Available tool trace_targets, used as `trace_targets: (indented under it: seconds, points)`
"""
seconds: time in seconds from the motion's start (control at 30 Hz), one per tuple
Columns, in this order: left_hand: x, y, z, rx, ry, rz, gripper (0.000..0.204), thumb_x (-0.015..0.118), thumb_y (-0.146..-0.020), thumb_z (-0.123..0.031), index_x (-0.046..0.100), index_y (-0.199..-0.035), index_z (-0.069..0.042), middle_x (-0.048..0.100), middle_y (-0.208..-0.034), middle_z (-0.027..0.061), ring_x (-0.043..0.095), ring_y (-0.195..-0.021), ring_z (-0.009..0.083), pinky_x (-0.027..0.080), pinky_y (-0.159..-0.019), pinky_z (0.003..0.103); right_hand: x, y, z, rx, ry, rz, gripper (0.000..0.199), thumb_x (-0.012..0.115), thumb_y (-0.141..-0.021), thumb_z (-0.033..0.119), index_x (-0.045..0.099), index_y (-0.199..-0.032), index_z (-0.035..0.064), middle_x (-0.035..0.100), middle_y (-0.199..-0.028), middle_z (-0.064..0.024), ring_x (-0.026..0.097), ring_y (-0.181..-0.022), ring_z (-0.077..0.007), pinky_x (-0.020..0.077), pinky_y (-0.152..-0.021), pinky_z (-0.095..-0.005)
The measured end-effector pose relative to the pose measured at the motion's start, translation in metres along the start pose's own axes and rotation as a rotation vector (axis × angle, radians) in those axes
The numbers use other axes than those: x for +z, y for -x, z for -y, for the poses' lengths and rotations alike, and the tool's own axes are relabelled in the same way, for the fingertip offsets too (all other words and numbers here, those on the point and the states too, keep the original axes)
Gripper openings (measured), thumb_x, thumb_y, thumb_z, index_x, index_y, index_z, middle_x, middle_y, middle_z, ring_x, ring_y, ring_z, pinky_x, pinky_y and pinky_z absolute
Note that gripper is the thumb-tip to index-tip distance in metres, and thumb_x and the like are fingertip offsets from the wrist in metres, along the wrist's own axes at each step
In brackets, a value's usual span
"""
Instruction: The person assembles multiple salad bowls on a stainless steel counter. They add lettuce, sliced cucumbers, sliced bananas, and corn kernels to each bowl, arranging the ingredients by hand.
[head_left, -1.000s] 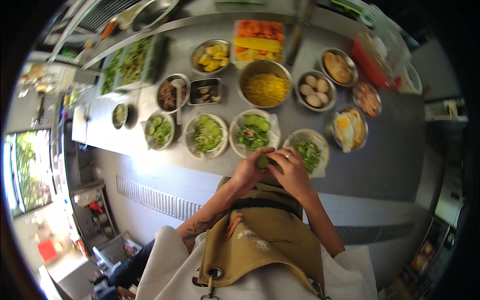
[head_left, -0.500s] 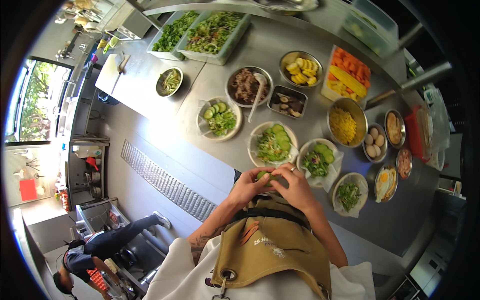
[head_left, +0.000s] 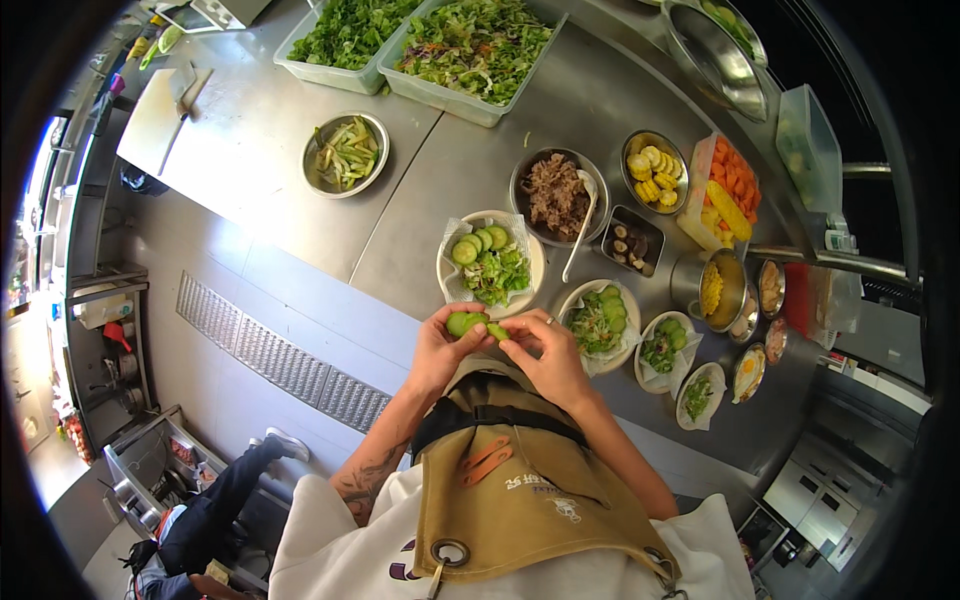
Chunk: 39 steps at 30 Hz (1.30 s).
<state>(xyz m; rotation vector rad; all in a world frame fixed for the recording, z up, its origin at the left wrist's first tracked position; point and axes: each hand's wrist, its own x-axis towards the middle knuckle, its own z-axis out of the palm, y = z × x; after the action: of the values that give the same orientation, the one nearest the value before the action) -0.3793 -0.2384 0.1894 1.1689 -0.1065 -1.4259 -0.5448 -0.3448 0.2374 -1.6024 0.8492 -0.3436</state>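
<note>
My left hand [head_left: 440, 350] is closed around several green cucumber slices [head_left: 465, 322], held in front of my apron at the counter edge. The fingers of my right hand [head_left: 552, 358] pinch a cucumber slice [head_left: 496, 330] at the right end of that bunch. Just beyond my hands stands a white bowl [head_left: 537, 262] lined with paper, with salad greens [head_left: 498, 277] and cucumber slices [head_left: 465, 250] in it. To the right, a second bowl [head_left: 632, 345] and a third [head_left: 645, 382] also hold greens and cucumber. In the rightmost bowl [head_left: 716, 405] only greens show.
Steel bowls of shredded meat [head_left: 556, 193], corn [head_left: 655, 170] and pickle-like green strips [head_left: 346, 152] stand farther back. Tubs of greens [head_left: 470, 55] line the far edge, with a cutting board [head_left: 155, 120] at left. Behind on the left, a person [head_left: 215, 500] stands by a metal cart.
The view has shifted, so the counter appears farther right. My hands have moved left to the leftmost salad bowl, and the cucumber slices are now fanned apart and more visible.
</note>
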Motion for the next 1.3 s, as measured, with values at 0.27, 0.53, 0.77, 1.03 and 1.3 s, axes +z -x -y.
trace_targets:
  seconds: [0.27, 0.53, 0.77, 1.03, 1.3]
  points:
    - [-0.005, -0.031, -0.015, 0.044, -0.060, 0.014, 0.029, 0.069, -0.099, -0.002, 0.059, -0.126, 0.001, 0.071, -0.112, 0.0133, 0.072, -0.103, 0.0213, 0.061, -0.093, 0.033, 0.014, -0.039, -0.036, 0.327, -0.582, 0.026, 0.016, 0.075, -0.096, 0.007, 0.065, -0.105, -0.0024, 0.072, -0.101, -0.0064, 0.072, -0.094, -0.0145, 0.0588, -0.085, -0.0263]
    - [-0.046, -0.039, -0.051, -0.052, 0.282, -0.161, 0.032, 0.046, -0.106, -0.004, 0.053, -0.134, 0.008, 0.061, -0.127, 0.0215, 0.064, -0.122, 0.0330, 0.052, -0.113, 0.045, 0.039, -0.119, -0.067, -0.318, 0.584, -0.104, 0.041, 0.083, -0.084, 0.013, 0.069, -0.122, 0.0092, 0.074, -0.116, -0.0093, 0.063, -0.116, -0.0311, 0.0506, -0.097, -0.0456]
    - [-0.062, -0.030, -0.060, -0.035, 0.338, -0.061, 0.039, 0.045, -0.106, -0.003, 0.048, -0.143, 0.009, 0.059, -0.133, 0.0206, 0.061, -0.126, 0.0353, 0.052, -0.113, 0.045, 0.045, -0.123, -0.071, -0.506, 0.735, -0.153, 0.044, 0.082, -0.085, 0.018, 0.069, -0.127, 0.0112, 0.076, -0.119, -0.0049, 0.060, -0.120, -0.0265, 0.0472, -0.095, -0.0420]
    - [-0.005, -0.028, -0.041, -0.077, -0.097, 0.191, 0.038, 0.054, -0.108, -0.008, 0.051, -0.145, 0.002, 0.063, -0.131, 0.0132, 0.064, -0.120, 0.0217, 0.057, -0.106, 0.038, 0.007, -0.040, -0.005, 0.048, -0.062, -0.071, 0.032, 0.077, -0.092, 0.013, 0.072, -0.122, 0.0020, 0.073, -0.099, -0.0093, 0.071, -0.081, -0.0169, 0.0542, -0.067, -0.0295]
    - [0.042, -0.028, 0.017, -0.193, -0.455, 0.298, 0.028, 0.062, -0.104, -0.004, 0.061, -0.130, 0.004, 0.069, -0.113, 0.0113, 0.070, -0.101, 0.0164, 0.063, -0.089, 0.031, -0.030, 0.048, -0.073, 0.221, -0.383, -0.318, 0.019, 0.076, -0.094, 0.008, 0.071, -0.110, 0.0001, 0.074, -0.098, -0.0037, 0.070, -0.086, -0.0093, 0.0562, -0.077, -0.0257]
